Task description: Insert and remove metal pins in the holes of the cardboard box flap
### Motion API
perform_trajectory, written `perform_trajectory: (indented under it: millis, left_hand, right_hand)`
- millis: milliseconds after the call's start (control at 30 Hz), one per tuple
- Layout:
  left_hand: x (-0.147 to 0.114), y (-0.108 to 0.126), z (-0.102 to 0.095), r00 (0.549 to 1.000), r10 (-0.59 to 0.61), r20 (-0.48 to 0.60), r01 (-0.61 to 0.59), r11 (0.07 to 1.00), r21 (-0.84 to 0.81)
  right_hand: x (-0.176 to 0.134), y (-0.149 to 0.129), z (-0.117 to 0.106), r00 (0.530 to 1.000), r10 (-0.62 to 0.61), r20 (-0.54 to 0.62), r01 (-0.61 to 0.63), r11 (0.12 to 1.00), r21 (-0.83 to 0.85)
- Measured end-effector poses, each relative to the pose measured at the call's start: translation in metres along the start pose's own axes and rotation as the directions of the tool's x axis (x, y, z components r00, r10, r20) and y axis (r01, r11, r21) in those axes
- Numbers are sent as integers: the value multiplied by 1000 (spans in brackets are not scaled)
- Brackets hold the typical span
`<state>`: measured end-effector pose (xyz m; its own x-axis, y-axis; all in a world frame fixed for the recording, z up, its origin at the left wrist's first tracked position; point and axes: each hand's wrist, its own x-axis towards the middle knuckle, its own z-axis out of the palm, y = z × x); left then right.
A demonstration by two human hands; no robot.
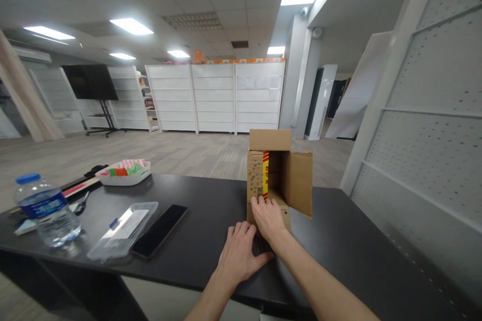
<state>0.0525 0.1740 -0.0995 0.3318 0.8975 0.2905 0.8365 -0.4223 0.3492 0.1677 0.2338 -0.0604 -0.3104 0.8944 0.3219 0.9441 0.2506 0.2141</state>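
- Curtain (33,90), beige, far left; behind it and to the right, black TV (90,82) on a wheeled stand on the floor.
- Bottle (48,215) — clear, blue cap, blue label — at the left end of the black counter (211,210).
- Slim things (77,189) lie just behind the bottle, one reddish; too cluttered to name.
- White tray (145,176) near the counter's back edge, with red, green and pink-white packets (126,167) in it.
- Clear case (126,230), flat, white label inside; right of the bottle.
- Phone (160,230), dark screen up, lying slantwise just right of the case.
- White shelves (214,98) across the room, papers on the right-hand section, orange boxes along the top.
- Left hand (241,253): low at the box's front left corner, palm down, fingers bent, thumb spread out to the right; cannot tell if it grasps anything.
- Box (277,173), cardboard, on the counter's right part, opening toward the wearer — top flap up, right flap swung out, yellow-red tape (265,175) on the left flap.
- Right hand (268,218): fingers curled on the box's lower front; firm grasp or mere touch, cannot tell.
- Perforated white panel (433,85), far right, beside the counter.
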Motion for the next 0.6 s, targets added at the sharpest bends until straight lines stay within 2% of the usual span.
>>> perform_trajectory:
  millis: [600]
  left_hand:
    - [0,0,-2,1000,20,2,-20,1000,-9]
  right_hand:
    - [-4,2,2,1000,26,3,-26,995,98]
